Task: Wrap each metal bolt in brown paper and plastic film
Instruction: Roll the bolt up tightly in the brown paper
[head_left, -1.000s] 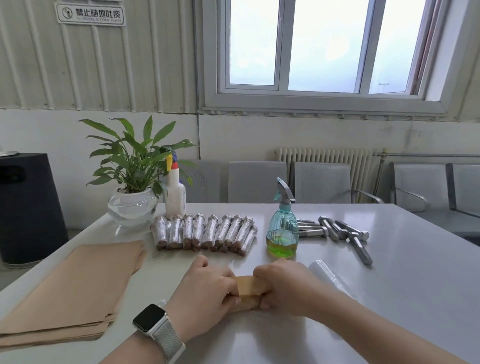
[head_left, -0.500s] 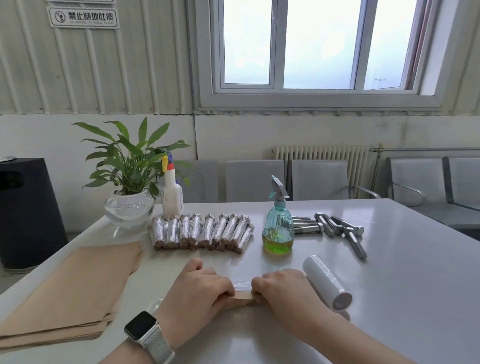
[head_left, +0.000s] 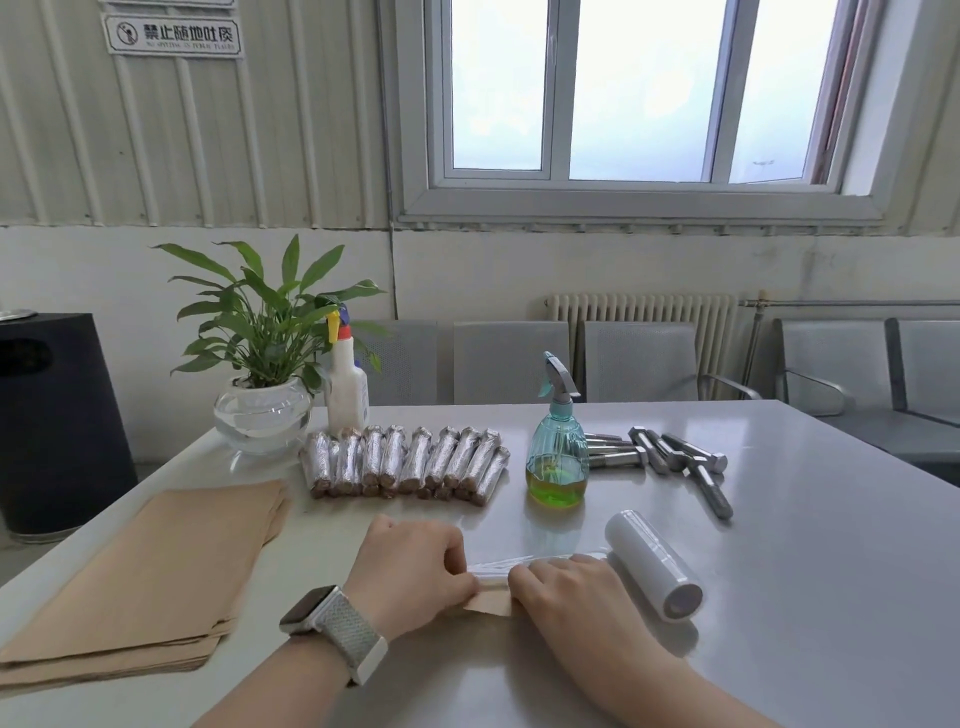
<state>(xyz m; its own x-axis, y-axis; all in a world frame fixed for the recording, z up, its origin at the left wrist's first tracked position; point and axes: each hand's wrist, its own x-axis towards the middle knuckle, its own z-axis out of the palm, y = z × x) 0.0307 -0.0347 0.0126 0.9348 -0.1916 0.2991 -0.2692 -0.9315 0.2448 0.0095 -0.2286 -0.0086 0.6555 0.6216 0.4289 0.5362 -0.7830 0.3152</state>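
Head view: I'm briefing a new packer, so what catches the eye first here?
Both hands, left and right, pinch a paper-wrapped bolt at the table's near edge, plastic film over it. Behind them lies a row of finished wrapped bolts, with bare bolts at right behind the green spray bottle.

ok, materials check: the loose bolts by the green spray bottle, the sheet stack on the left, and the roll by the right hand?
Loose bolts: bare metal, probably steel, going by the grey sheen and bright highlights.
Sheet stack: brown paper, kraft-like; matte, flat, with thin layered edges.
Roll: clear plastic film, looks like; glossy whitish wrap, and a transparent sheet runs from it toward the hands.
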